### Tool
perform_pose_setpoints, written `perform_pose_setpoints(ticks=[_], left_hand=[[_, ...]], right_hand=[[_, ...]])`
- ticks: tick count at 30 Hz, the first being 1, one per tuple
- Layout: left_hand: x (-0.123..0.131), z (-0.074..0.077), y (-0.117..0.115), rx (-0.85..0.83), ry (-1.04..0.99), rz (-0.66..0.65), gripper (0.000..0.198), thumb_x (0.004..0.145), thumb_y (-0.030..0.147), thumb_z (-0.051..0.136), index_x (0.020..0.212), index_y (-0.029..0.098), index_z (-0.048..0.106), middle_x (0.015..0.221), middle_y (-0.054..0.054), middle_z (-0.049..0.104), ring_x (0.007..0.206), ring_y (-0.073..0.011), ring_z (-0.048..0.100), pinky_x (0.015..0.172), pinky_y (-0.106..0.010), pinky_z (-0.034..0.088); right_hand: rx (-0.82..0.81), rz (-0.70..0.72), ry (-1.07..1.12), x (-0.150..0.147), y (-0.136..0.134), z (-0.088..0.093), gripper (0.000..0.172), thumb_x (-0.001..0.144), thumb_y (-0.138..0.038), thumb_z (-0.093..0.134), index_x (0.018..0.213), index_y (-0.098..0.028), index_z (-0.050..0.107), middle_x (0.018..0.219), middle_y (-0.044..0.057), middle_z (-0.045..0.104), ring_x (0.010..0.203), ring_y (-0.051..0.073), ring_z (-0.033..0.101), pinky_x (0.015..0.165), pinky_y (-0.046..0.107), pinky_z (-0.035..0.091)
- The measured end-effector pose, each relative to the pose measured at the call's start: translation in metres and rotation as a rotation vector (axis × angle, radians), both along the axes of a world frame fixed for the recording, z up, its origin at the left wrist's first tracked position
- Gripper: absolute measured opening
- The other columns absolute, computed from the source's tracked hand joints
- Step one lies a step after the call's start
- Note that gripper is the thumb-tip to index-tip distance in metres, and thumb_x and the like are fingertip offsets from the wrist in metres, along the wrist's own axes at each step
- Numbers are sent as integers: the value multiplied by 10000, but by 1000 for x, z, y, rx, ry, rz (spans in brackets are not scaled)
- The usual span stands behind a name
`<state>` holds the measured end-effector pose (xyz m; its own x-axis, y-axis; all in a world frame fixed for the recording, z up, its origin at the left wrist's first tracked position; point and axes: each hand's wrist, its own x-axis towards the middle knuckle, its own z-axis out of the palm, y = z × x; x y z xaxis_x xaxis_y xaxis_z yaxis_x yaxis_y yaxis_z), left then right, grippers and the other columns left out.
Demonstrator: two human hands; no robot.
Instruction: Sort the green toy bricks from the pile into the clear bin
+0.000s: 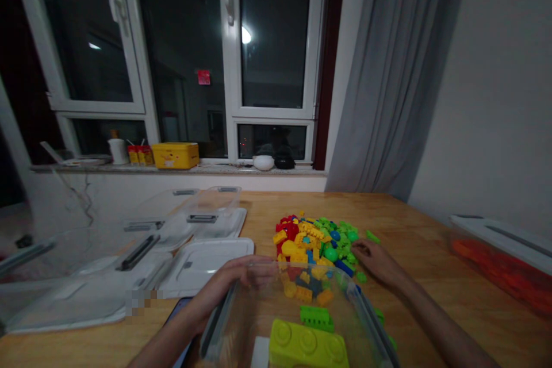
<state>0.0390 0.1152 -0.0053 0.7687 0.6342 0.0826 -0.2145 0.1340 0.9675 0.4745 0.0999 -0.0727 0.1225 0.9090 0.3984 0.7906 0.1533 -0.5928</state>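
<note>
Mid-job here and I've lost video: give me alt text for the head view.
A person's left hand grips the far rim of a clear plastic bin holding a few toy blocks, while the right hand rests at a pile of colourful blocks on a wooden table. Clear lids and empty bins lie left; a dark window is behind.

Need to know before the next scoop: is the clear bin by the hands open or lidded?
Open. The bin has no lid on top; the left hand grips its rim, and blocks lie inside.
</note>
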Motion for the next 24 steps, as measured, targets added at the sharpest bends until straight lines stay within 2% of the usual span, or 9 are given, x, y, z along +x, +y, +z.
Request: perform_pose_setpoints(ticks=[4,8,14,17,20,24], left_hand=[[0,0,0,-14,10,23,599,615,104,487,1175,183,685,1213,-93,715,1187,-327,606,1118,-537,303],[3,8,-7,-35,-17,35,584,606,76,477,1139,154,701,1198,-110,720,1172,-320,620,1120,-521,306],[4,16,-13,-24,-4,46,584,624,60,461,1152,145,695,1207,-118,714,1181,-318,614,1118,-524,311],[3,14,-11,-25,5,46,593,613,51,455,1145,148,699,1201,-120,717,1164,-318,625,1108,-529,319],[3,9,-9,-24,-31,40,591,609,51,458,1137,153,703,1199,-113,719,1163,-311,627,1109,-514,324],[0,-3,6,-43,-8,5,606,621,70,475,1186,150,679,1233,-126,699,1196,-329,604,1121,-531,304]], right_hand=[[-51,17,-19,-2,-5,6,302,841,-420,518,933,-183,683,859,58,734,802,239,667,734,334,504],[-63,24,-13,-4,-10,12,289,845,-396,497,936,-179,666,755,29,704,705,212,640,638,294,473],[-5,-31,-39,-2,-16,20,326,824,-385,509,1010,-169,668,759,36,692,704,214,631,652,303,467],[-23,-29,-18,1,-17,22,343,816,-377,520,1044,-169,669,768,46,700,716,227,640,673,325,480],[-22,-14,-2,3,-17,20,336,808,-374,530,1042,-176,668,861,67,718,765,240,652,711,346,496],[25,4,43,2,-17,19,327,823,-371,523,1043,-178,667,978,89,720,851,246,662,760,353,504]])
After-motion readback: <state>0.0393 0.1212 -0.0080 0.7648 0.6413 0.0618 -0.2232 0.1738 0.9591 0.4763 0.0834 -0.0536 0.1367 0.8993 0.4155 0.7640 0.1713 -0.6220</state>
